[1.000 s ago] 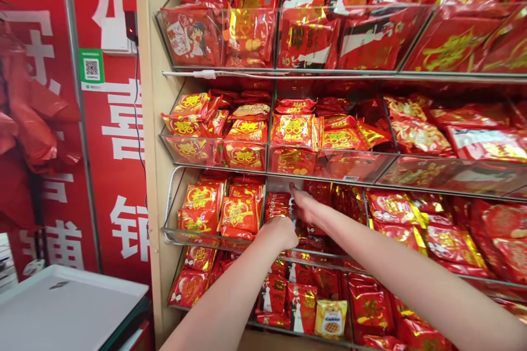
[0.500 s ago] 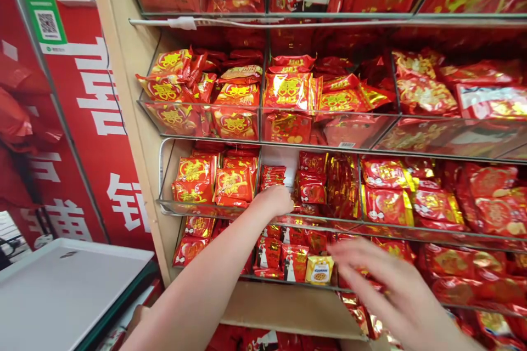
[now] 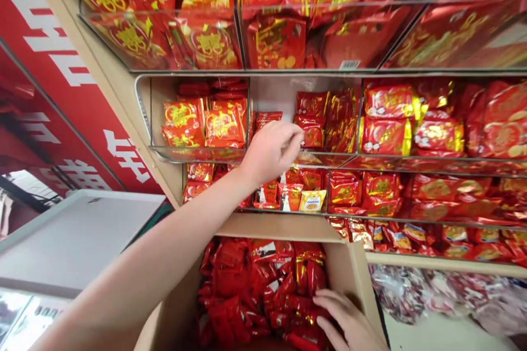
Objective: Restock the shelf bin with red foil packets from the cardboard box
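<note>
My left hand (image 3: 275, 149) is closed, its fingers curled, in front of the shelf bin with the white back. Behind it shows a short stack of red packets (image 3: 269, 118). Whatever its fingers may hold is hidden. To its right stand more small red and gold packets (image 3: 312, 130) in the same bin. Low in the view, my right hand (image 3: 348, 321) is open with fingers apart, at the right side inside a cardboard box (image 3: 357, 269). Its fingertips are at the loose red packets (image 3: 230, 274) that fill the box.
Clear shelf lips (image 3: 197, 154) run across the bins in front of me. A yellow packet (image 3: 313, 201) stands in the lower row. On the left are a wooden side panel (image 3: 88, 66) and a white tray (image 3: 82, 230). Clear bags (image 3: 436, 290) lie at lower right.
The view has tipped down, bringing the open box into sight. My left hand has drawn back from the packet stack. My right hand has moved from before the lower shelf into the box.
</note>
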`<action>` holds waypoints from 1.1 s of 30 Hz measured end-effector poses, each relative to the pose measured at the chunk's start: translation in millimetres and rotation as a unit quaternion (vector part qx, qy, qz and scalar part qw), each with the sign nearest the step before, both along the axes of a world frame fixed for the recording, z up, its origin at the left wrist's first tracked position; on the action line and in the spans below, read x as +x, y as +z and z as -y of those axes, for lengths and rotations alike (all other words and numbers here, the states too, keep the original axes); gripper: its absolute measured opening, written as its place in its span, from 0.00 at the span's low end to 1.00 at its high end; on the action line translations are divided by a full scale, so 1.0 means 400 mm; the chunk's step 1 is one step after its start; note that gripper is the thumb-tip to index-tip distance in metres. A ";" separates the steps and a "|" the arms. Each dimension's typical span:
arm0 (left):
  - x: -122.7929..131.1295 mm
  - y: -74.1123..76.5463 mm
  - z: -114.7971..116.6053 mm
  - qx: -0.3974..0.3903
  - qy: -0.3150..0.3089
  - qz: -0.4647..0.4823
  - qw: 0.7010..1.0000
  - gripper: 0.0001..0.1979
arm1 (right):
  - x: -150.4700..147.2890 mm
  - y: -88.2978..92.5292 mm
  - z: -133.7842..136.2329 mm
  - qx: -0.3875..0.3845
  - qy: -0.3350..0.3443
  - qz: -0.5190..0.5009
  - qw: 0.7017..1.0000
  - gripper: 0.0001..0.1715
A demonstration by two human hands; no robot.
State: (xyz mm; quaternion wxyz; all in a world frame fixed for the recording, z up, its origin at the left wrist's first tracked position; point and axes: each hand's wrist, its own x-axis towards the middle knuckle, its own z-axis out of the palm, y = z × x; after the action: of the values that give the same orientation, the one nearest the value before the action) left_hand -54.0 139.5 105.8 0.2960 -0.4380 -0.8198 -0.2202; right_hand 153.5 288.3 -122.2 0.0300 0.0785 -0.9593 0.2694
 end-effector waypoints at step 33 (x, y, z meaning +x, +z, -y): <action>0.375 -0.440 0.150 0.201 -0.017 0.694 0.692 0.13 | -0.103 0.100 0.104 -0.485 -0.159 0.083 0.856 0.14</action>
State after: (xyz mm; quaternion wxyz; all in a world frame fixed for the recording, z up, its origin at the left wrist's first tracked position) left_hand 95.9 79.7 -70.2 -0.2797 -0.1048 -0.7208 -0.6255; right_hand 112.1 246.8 -82.3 0.0266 -0.1224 -0.7053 0.6978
